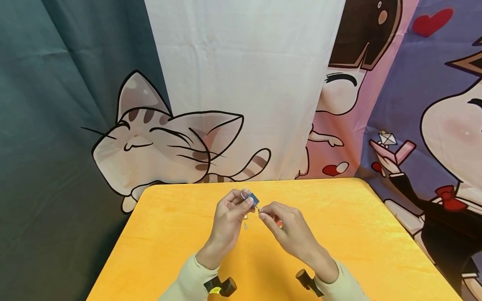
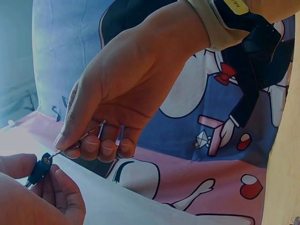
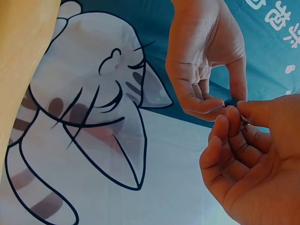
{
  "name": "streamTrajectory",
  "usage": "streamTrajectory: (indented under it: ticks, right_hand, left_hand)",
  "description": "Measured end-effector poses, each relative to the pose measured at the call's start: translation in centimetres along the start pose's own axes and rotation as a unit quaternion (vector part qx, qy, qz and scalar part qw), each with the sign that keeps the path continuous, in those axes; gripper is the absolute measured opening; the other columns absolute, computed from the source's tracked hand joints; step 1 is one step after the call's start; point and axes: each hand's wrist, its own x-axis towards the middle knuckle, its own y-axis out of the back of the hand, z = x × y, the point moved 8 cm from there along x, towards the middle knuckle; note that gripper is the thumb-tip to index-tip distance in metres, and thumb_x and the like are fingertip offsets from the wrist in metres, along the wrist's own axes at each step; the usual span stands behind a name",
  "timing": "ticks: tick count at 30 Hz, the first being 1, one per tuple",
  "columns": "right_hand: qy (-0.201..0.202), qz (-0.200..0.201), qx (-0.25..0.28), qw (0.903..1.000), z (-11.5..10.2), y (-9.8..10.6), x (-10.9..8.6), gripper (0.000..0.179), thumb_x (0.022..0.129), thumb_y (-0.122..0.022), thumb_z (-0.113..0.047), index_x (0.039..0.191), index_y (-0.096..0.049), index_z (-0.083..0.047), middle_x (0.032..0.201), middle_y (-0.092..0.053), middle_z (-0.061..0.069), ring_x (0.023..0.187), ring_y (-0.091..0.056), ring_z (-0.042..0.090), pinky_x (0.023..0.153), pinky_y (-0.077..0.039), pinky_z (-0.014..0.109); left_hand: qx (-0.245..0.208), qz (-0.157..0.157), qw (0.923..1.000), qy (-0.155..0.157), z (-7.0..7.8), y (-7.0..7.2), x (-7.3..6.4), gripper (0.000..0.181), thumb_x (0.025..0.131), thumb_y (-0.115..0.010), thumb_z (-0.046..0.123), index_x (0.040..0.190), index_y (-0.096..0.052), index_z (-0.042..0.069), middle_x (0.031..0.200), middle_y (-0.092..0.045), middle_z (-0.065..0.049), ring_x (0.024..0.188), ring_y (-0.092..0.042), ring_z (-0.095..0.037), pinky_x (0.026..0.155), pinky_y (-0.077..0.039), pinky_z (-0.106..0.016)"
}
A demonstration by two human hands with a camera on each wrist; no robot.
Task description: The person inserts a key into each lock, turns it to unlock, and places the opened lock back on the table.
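Note:
A small blue padlock (image 1: 253,199) with a silver shackle is held up over the table between the thumb and fingers of my left hand (image 1: 227,217). Its shackle points up and to the left. My right hand (image 1: 291,230) pinches a small key (image 1: 260,210) whose tip is at the padlock's lower end. In the left wrist view, the key's shaft meets the keyhole face of the padlock (image 2: 42,168), and more metal (image 2: 91,132) hangs back under the right palm. The right wrist view shows small keys (image 3: 244,123) beneath the right thumb; the fingers mostly hide the padlock there.
Below the hands, a small brass-coloured object with a silver piece (image 1: 246,225) lies on the yellow table (image 1: 169,234). Something red (image 1: 278,220) shows partly behind the right hand. A cartoon-printed cloth (image 1: 244,83) hangs behind the table's far edge.

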Motion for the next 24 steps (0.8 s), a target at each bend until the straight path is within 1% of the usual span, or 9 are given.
streamTrajectory:
  ticks: [4, 10, 14, 24]
  right_hand:
    - [0.001, 0.0, 0.002, 1.0, -0.05, -0.03, -0.02, 0.008, 0.094, -0.064, -0.008, 0.095, -0.067, -0.016, 0.076, -0.059, -0.013, 0.066, -0.049, -0.003, 0.058, -0.048, 0.016]
    - [0.008, 0.002, -0.002, 1.0, -0.19, 0.04, -0.07, 0.008, 0.093, -0.065, -0.007, 0.094, -0.067, -0.016, 0.077, -0.059, -0.012, 0.066, -0.049, -0.003, 0.059, -0.048, 0.016]
    - [0.01, 0.003, -0.007, 0.9999, -0.22, 0.04, -0.1, 0.008, 0.093, -0.066, -0.007, 0.094, -0.067, -0.016, 0.077, -0.061, -0.011, 0.066, -0.048, -0.003, 0.058, -0.047, 0.016]
    - [0.014, 0.006, -0.012, 0.9998, -0.17, -0.03, -0.23, 0.009, 0.091, -0.067, -0.006, 0.094, -0.069, -0.015, 0.078, -0.062, -0.011, 0.066, -0.049, -0.003, 0.059, -0.047, 0.014]
  left_hand:
    - [0.003, -0.003, 1.0, -0.001, -0.08, -0.05, -0.09, 0.02, 0.091, -0.07, 0.012, 0.1, -0.053, 0.008, 0.095, -0.058, 0.001, 0.084, -0.061, -0.009, 0.079, -0.054, -0.022]
    - [0.018, 0.0, 0.9998, -0.011, 0.09, -0.17, -0.24, 0.017, 0.091, -0.067, 0.008, 0.101, -0.054, 0.006, 0.095, -0.059, 0.001, 0.084, -0.06, -0.01, 0.078, -0.054, -0.021]
    - [0.037, 0.006, 0.9992, -0.015, 0.13, -0.09, -0.34, 0.016, 0.091, -0.066, 0.007, 0.1, -0.054, 0.006, 0.096, -0.059, 0.001, 0.084, -0.059, -0.011, 0.079, -0.054, -0.022]
    - [0.082, 0.017, 0.9962, -0.023, -0.19, 0.2, -0.6, 0.021, 0.089, -0.072, 0.012, 0.098, -0.054, 0.006, 0.096, -0.06, -0.001, 0.084, -0.061, -0.012, 0.082, -0.055, -0.026]
